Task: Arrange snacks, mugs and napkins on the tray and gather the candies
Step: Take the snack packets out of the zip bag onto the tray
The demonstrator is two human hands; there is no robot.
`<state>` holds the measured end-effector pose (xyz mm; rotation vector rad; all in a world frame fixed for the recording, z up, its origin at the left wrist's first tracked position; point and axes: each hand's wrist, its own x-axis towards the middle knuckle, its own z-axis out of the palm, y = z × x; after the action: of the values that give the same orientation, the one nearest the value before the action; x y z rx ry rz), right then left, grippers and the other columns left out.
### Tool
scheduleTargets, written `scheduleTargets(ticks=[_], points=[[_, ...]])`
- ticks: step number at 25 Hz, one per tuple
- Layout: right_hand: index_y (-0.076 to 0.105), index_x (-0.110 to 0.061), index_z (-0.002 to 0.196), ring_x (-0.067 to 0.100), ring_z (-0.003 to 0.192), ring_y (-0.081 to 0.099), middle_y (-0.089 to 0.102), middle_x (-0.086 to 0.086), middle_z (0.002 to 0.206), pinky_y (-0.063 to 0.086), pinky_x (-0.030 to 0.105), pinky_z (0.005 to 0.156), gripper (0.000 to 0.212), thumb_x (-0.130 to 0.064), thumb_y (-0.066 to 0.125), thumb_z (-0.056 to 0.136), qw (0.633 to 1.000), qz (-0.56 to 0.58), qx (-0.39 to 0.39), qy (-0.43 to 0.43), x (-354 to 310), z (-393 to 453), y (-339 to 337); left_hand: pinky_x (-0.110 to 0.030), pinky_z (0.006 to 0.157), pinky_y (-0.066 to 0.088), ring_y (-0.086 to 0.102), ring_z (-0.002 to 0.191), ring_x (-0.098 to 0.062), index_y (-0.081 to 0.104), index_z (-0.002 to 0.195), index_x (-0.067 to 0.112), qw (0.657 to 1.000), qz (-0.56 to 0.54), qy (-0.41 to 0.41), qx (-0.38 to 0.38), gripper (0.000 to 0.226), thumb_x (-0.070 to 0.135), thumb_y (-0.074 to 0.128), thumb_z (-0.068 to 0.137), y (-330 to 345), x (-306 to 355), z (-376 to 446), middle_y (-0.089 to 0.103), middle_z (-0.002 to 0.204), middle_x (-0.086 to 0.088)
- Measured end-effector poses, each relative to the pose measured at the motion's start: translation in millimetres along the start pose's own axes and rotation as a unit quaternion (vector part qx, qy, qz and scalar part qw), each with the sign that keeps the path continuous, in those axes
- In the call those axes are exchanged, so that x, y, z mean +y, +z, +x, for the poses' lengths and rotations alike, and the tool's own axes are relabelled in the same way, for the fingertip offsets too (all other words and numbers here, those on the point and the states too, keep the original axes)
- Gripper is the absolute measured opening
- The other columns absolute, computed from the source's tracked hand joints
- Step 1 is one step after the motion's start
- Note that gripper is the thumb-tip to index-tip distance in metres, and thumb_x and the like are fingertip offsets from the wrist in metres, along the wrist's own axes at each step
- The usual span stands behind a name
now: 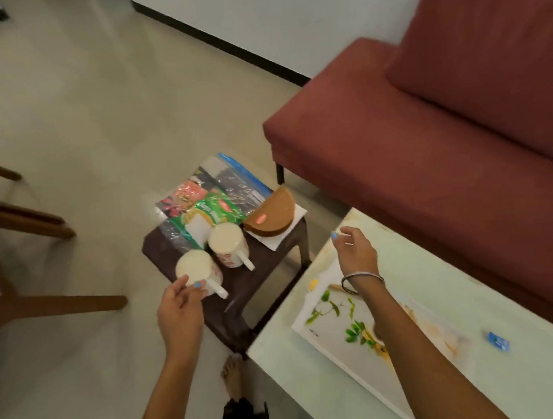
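Two white mugs stand on a small dark brown stool [239, 306]: the near mug [196, 269] and the far mug [228, 243], both with handles to the right. My left hand [180, 309] hovers at the near mug's rim, fingers apart, holding nothing. Behind the mugs lie a green snack packet [211, 214], a zip bag of snacks [230, 179] and a brown half-round packet [270, 214] on a white napkin [277, 240]. A white tray [329, 333] with a leaf print rests on the pale table [419, 264]. My right hand [355, 251] floats open above the table's corner. A blue candy [498, 341] lies on the table.
A dark red sofa [427, 140] runs along the table's far side. Wooden chair legs [24, 227] stand at the left. My bare foot [233, 376] is on the floor between stool and table. Pale tiled floor spreads beyond the stool.
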<state>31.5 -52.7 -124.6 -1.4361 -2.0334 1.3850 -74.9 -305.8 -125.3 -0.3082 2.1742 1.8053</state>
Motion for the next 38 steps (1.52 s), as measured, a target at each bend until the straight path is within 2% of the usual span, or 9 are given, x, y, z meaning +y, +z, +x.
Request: scheduleTargets(ticks=[3,8,13,18,20,22,24,32,38], points=[[0.056,-0.011,0.121,0.024,0.109,0.057,0.063,0.011,0.12,0.041,0.027,0.088,0.035,-0.028,0.054,0.09,0.997,-0.028,-0.064,-0.044,-58.7,23.7,58.9,-0.044,0.094,0.049,0.061,0.105,-0.03,0.053,0.119,0.009,0.999,-0.004,-0.03,0.025,0.035,0.013,0.061,0.085,-12.4,21.2,53.6,0.065,0.112,-0.016],[0.057,-0.012,0.118,0.023,0.108,0.058,0.062,0.01,0.119,0.045,0.031,0.09,0.036,-0.026,0.062,0.085,0.986,-0.105,-0.107,-0.071,-111.4,92.3,146.3,-0.031,0.076,0.048,0.06,0.092,-0.022,0.047,0.126,0.005,0.994,0.022,-0.108,0.007,0.049,0.025,0.064,0.084,-16.4,34.1,161.8,0.06,0.106,-0.01],[0.047,-0.013,0.13,0.026,0.12,0.051,0.053,0.01,0.134,0.041,0.037,0.1,0.05,-0.028,0.063,0.085,0.962,-0.222,-0.156,-0.029,-115.0,174.3,200.7,-0.036,0.093,0.044,0.055,0.097,-0.03,0.054,0.109,0.002,0.974,0.055,-0.218,-0.012,0.049,0.037,0.069,0.078,-1.4,12.7,244.9,0.055,0.092,-0.013],[0.038,-0.006,0.135,0.034,0.121,0.049,0.047,0.017,0.138,0.041,0.042,0.101,0.056,-0.034,0.055,0.09,0.926,-0.311,-0.207,0.044,-96.2,211.4,232.4,-0.031,0.071,0.047,0.054,0.089,-0.022,0.059,0.091,0.006,0.957,0.011,-0.287,-0.035,0.031,0.033,0.07,0.079,15.5,-5.2,268.6,0.057,0.094,-0.01],[0.045,-0.006,0.129,0.034,0.117,0.051,0.053,0.016,0.132,0.04,0.044,0.101,0.052,-0.037,0.055,0.089,0.923,-0.333,-0.185,0.059,-96.3,215.8,238.3,-0.033,0.078,0.051,0.06,0.094,-0.024,0.059,0.109,0.003,0.954,-0.002,-0.299,-0.017,0.036,0.025,0.068,0.082,19.5,-8.3,272.5,0.063,0.097,-0.01],[0.053,-0.007,0.12,0.033,0.11,0.056,0.06,0.015,0.121,0.042,0.045,0.099,0.046,-0.038,0.06,0.086,0.922,-0.343,-0.17,0.049,-103.0,217.3,241.0,-0.029,0.067,0.053,0.063,0.08,-0.021,0.057,0.113,-0.001,0.954,-0.019,-0.301,-0.006,0.029,0.009,0.061,0.086,21.2,-6.3,274.1,0.065,0.092,-0.011],[0.061,-0.007,0.112,0.031,0.098,0.061,0.066,0.014,0.106,0.048,0.043,0.092,0.04,-0.034,0.064,0.083,0.927,-0.335,-0.166,0.022,-116.5,216.7,241.5,-0.026,0.06,0.05,0.06,0.07,-0.018,0.056,0.105,0.002,0.955,-0.028,-0.296,-0.001,0.017,0.002,0.054,0.088,22.5,-1.4,273.2,0.065,0.094,-0.012],[0.073,-0.008,0.093,0.017,0.069,0.054,0.061,0.007,0.073,0.048,0.033,0.067,0.025,-0.026,0.073,0.075,0.984,-0.109,-0.109,-0.093,-193.4,180.8,161.1,-0.029,0.067,0.051,0.062,0.073,-0.017,0.055,0.098,0.008,0.979,-0.071,-0.189,0.024,0.008,0.007,0.055,0.09,32.3,66.6,248.8,0.066,0.088,-0.006],[0.073,-0.017,0.071,0.023,0.073,0.056,0.064,0.01,0.075,0.051,0.054,0.082,0.008,-0.02,0.068,0.078,0.993,0.04,-0.076,-0.086,-194.1,106.1,21.0,-0.03,0.063,0.048,0.056,0.067,-0.02,0.059,0.087,0.008,0.985,-0.013,-0.151,-0.078,0.004,0.01,0.059,0.084,64.0,98.2,145.3,0.059,0.074,-0.009]])
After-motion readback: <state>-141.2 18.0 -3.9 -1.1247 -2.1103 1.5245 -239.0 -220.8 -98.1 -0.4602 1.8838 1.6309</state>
